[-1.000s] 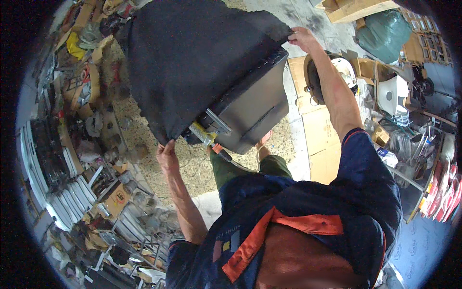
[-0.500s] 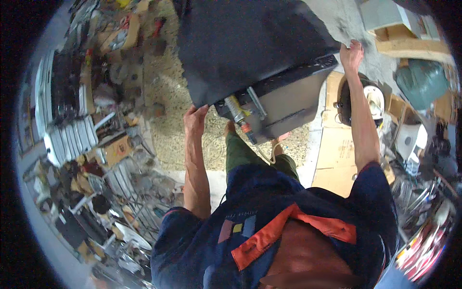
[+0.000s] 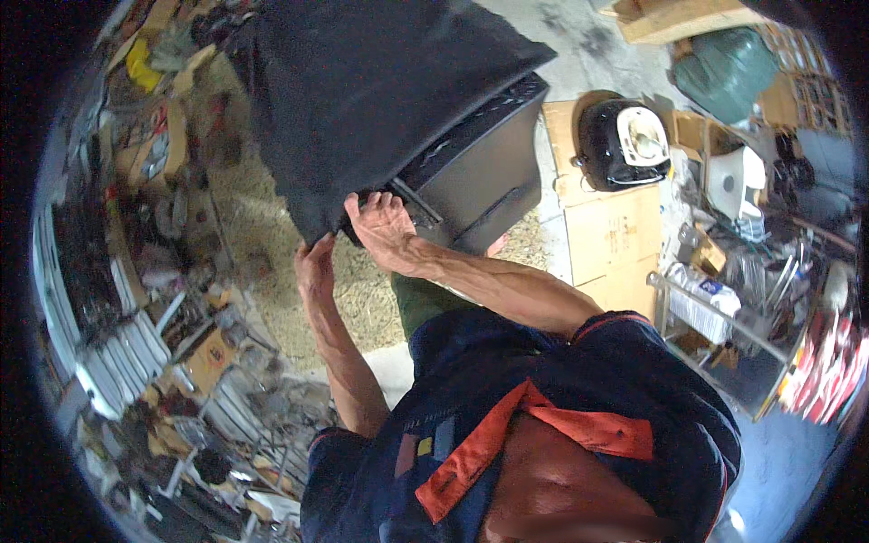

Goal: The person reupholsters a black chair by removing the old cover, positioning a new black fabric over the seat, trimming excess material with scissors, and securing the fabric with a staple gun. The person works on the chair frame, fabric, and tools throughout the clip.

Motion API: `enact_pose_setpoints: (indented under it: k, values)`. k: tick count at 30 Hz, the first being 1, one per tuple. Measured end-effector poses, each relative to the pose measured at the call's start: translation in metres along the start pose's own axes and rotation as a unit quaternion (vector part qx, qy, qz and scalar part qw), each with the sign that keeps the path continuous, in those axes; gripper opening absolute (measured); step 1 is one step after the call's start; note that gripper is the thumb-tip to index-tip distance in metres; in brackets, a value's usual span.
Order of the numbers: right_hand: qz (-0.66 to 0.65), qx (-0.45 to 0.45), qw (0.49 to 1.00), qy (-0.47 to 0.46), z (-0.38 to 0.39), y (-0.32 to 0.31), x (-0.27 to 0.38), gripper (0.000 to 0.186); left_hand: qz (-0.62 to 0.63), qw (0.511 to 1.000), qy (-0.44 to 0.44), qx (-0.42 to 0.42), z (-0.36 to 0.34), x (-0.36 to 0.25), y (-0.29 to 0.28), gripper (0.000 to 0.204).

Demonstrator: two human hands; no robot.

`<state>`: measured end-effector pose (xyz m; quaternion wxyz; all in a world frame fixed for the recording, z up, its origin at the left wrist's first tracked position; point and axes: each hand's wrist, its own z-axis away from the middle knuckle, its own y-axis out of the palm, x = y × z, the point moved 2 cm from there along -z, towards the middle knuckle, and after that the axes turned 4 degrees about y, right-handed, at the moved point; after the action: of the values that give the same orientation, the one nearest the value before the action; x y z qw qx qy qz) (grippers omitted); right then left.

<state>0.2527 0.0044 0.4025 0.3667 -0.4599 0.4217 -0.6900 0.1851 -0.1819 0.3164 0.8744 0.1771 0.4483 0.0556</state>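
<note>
A large black sheet of cloth (image 3: 344, 100) drapes over a dark, box-shaped piece (image 3: 493, 149) standing on the floor. My left hand (image 3: 317, 267) is closed on the cloth's near left corner, pinching its edge. Just to the right, my right hand (image 3: 385, 231) lies at the cloth's edge by the box's near left corner, fingers apart and slightly bent. Beside it a grey metal bar (image 3: 418, 201) rests on the box's side. The yellow-and-orange air tool seen there earlier is hidden, apparently behind my right hand and forearm.
To the right, a black round appliance with a white top (image 3: 625, 140) stands by flattened cardboard (image 3: 615, 235). Behind it are a green bag (image 3: 724, 72) and a white plastic piece (image 3: 735, 181). Cluttered shelves and boxes (image 3: 213, 357) line the left side. A metal rack (image 3: 715, 317) stands at right.
My right hand has let go of the cloth's far right corner and swung left to the box's near left corner. My left hand keeps its pinch. The view has shifted rightward.
</note>
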Motion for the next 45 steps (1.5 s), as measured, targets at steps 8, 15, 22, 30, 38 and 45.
enact_pose_setpoints:
  k: [8,15,22,30,38,45]
  values:
    - [-0.02,-0.002,0.998,-0.068,0.042,-0.03,-0.03,0.07,-0.055,0.997,-0.024,0.04,0.012,-0.01,0.009,0.037]
    - [0.012,-0.113,0.994,-0.007,0.027,-0.046,-0.017,0.062,-0.001,0.995,0.1,0.011,0.006,-0.063,0.047,0.04]
    - [0.015,-0.054,0.983,-0.176,0.095,-0.069,-0.109,0.067,-0.041,0.997,0.067,-0.009,-0.023,-0.059,0.039,0.046]
    - [-0.165,-0.097,0.963,0.192,0.148,-0.149,-0.291,0.065,-0.093,0.994,-0.035,-0.033,-0.002,0.003,-0.009,0.028]
    - [-0.409,-0.195,0.836,0.309,-0.031,-0.161,-0.459,0.104,-0.041,0.995,-0.029,-0.081,-0.003,-0.012,0.002,0.014]
    - [-0.563,-0.033,0.745,0.355,-0.125,-0.126,-0.482,0.029,-0.072,0.993,-0.059,-0.074,0.007,-0.025,0.019,0.01]
